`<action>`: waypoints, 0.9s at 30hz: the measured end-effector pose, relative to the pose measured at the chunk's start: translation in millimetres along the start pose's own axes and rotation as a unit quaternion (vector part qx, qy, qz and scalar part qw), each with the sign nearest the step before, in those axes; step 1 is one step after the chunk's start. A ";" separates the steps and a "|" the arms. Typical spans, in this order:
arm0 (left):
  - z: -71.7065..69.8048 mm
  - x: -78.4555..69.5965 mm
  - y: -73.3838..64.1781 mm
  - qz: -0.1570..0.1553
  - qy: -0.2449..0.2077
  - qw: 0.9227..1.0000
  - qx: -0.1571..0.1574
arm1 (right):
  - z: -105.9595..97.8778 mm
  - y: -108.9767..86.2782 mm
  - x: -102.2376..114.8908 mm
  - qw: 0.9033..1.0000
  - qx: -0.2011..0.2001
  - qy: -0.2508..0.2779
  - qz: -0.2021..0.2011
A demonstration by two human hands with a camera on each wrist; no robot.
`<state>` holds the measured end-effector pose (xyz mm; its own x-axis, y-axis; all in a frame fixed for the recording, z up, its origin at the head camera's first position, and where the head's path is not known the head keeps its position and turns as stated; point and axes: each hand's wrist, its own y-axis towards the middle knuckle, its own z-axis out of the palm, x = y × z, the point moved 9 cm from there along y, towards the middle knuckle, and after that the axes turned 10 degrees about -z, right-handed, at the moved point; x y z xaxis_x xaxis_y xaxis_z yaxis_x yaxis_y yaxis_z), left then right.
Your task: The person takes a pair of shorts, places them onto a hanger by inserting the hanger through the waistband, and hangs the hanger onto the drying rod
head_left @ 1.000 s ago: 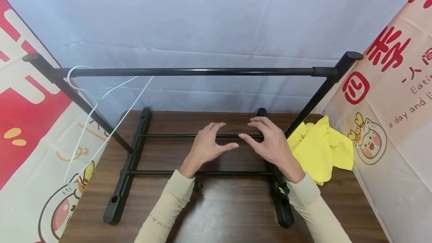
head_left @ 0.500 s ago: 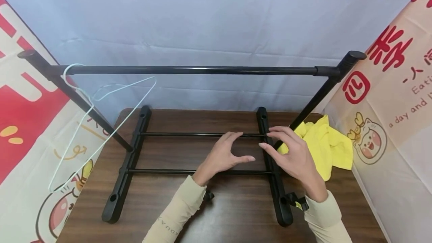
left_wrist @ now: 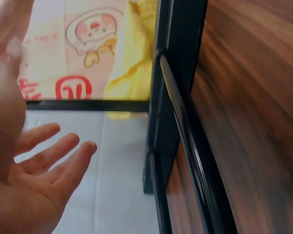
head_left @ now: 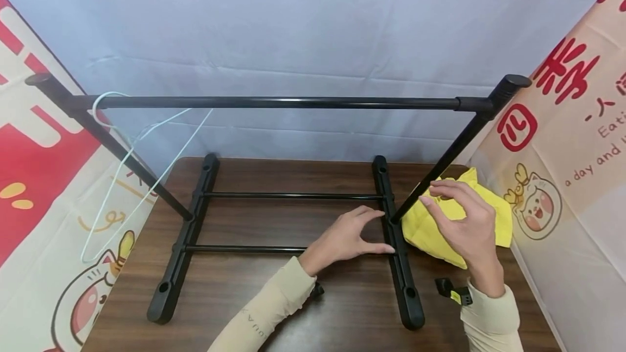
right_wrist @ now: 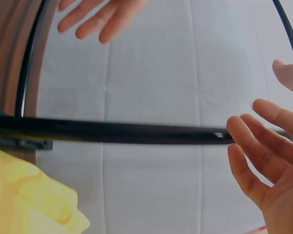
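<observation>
My left hand (head_left: pixel 347 235) is held with thumb and fingers spread, its fingertips overlapping the rack's right foot (head_left: pixel 402 265) in the head view. Farther right, my right hand (head_left: pixel 467 227) hovers in front of a crumpled yellow cloth (head_left: pixel 496 211), thumb apart from the bent fingers and nothing between them. In the right wrist view, the fingers of the right hand (right_wrist: pixel 273 161) are loosely curved beside the rack's dark post, with the cloth (right_wrist: pixel 29 195) at lower left. A white wire hanger (head_left: pixel 94 113) hooks over the left end of the black rack's top bar (head_left: pixel 274 102).
The rack's slanted right post (head_left: pixel 445 159) rises between my two hands. Two thin lower bars (head_left: pixel 293 195) join its feet above the brown wooden table (head_left: pixel 342 308). Black wrist-camera mounts (head_left: pixel 455 291) sit at the cuffs. Printed cloth panels flank both sides, with a pale sheet (head_left: pixel 293 26) behind.
Both hands have travelled right, the left from mid-rack to the right foot, the right from inside the post to over the yellow cloth. The hanger has swung on the bar.
</observation>
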<state>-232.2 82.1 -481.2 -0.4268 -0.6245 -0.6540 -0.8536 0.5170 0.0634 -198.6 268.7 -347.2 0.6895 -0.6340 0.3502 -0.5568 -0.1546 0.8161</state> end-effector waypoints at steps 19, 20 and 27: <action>69.3 -66.1 32.2 0.032 -0.031 0.990 0.135 | -47.7 -18.4 -58.5 0.972 -0.115 -0.096 0.182; 75.2 -68.1 34.6 0.026 -0.033 0.989 0.141 | -47.8 -19.3 -61.2 0.970 -0.108 -0.102 0.193; 100.3 -68.5 54.2 -0.009 -0.029 0.991 0.127 | -43.6 -23.4 -80.2 0.959 -0.067 -0.136 0.241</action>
<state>-219.3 211.7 -508.6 -0.3880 -0.6040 -0.6962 -0.7554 0.6412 -0.1354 -220.6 356.2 -374.3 0.2108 -0.7849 0.5826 -0.7028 0.2926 0.6485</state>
